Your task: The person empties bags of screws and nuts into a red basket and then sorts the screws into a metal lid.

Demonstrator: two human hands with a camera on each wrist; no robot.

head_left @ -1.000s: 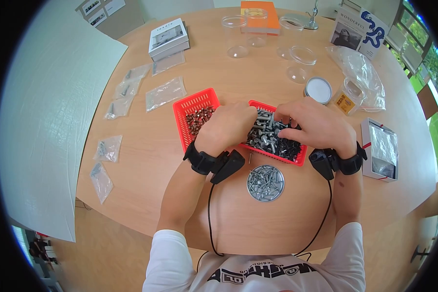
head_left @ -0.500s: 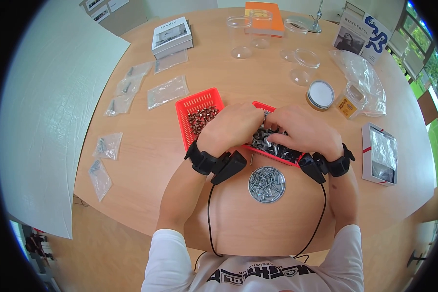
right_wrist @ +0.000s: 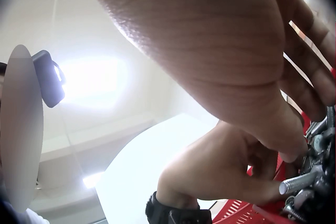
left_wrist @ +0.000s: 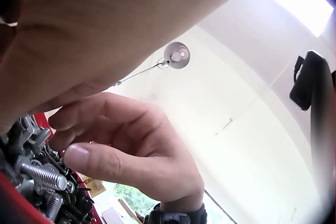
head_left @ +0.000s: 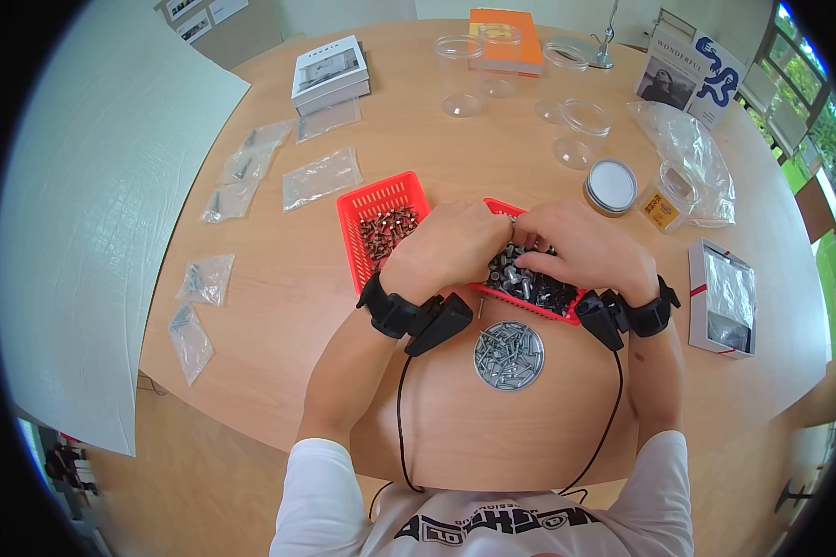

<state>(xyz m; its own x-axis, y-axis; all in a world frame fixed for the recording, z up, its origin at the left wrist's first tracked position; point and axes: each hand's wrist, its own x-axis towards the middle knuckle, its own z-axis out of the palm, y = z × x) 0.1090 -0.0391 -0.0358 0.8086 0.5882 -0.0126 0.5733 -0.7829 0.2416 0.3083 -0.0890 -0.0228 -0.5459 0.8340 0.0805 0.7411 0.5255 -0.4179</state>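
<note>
Silver bolts (head_left: 516,281) and black screws (head_left: 557,293) lie mixed in the right basket (head_left: 532,307), many of them loose in a heap. Copper-coloured screws (head_left: 381,234) fill part of the left basket (head_left: 347,243), and long silver screws (head_left: 509,355) cover the round dish (head_left: 509,389). One lone screw (head_left: 480,306) lies on the surface (head_left: 279,278) just beyond the dish. Small bags to the left, such as one bag (head_left: 206,280), hold a few pieces.

Both hands are at the right basket, close together, with the heap directly beneath their fingers and the dish nearer the body. The right hand (head_left: 585,246) is open, fingers loosely bent and thumb extended over the bolts, no piece visible in it. The left hand (head_left: 448,246) reaches into the heap; whether it grips anything cannot be told.
</note>
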